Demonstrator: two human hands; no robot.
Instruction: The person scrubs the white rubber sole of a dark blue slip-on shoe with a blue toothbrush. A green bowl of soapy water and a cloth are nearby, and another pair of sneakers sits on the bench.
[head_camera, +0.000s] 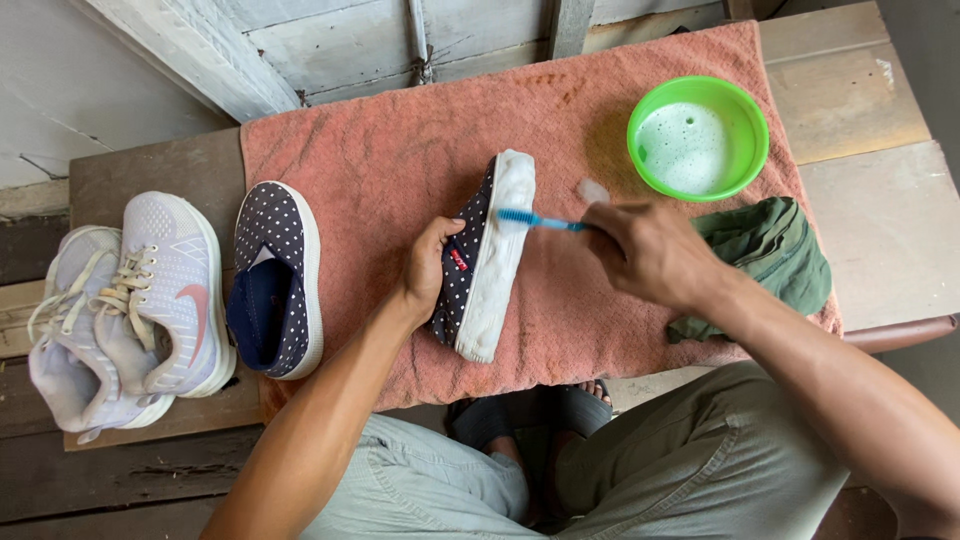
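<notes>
One red tag (458, 259) marks the dotted shoe (470, 265).

The shoe (470, 265) in the left grip (428, 268) was dotted matt cloth with a foam-coated rubber sole. The brush (535, 219) in the right grip (650, 255) looked like smooth plastic. Beneath both lay a rough terry towel (390, 140) on a worn wooden table (860, 100). Beyond the right grip stood a glossy plastic bowl (745, 110).

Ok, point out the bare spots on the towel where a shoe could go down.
Free: the towel above the flat dotted shoe, across to the green bowl. Crowded: the right hand with toothbrush, the green cloth, and the tilted shoe the left hand holds.
</notes>
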